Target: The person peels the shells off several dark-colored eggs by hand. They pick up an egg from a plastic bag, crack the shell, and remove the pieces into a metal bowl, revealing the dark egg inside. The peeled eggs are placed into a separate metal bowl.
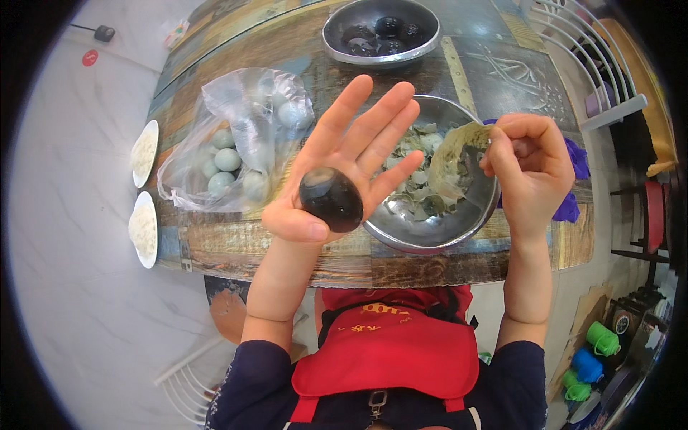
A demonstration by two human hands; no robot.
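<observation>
A peeled dark preserved egg (331,199) lies on the open palm of my left hand (349,161), steadied by the thumb, with the fingers spread. My right hand (529,166) pinches a thin, yellowish egg membrane (454,158) between thumb and fingertips. That membrane hangs over a steel bowl (457,236) of broken pale green eggshells (422,185). Behind it, a second steel bowl (381,58) contains several peeled dark eggs (388,27). To the left, a clear plastic bag (242,107) holds several unpeeled bluish-green eggs (227,159).
Two white plates (144,263) with a pale, crumbly substance are at the left table edge. Purple plastic (567,208) lies beside the shell bowl. A white chair back (618,113) stands at the right, near the wooden table (333,269). Another white chair (185,387) is at lower left.
</observation>
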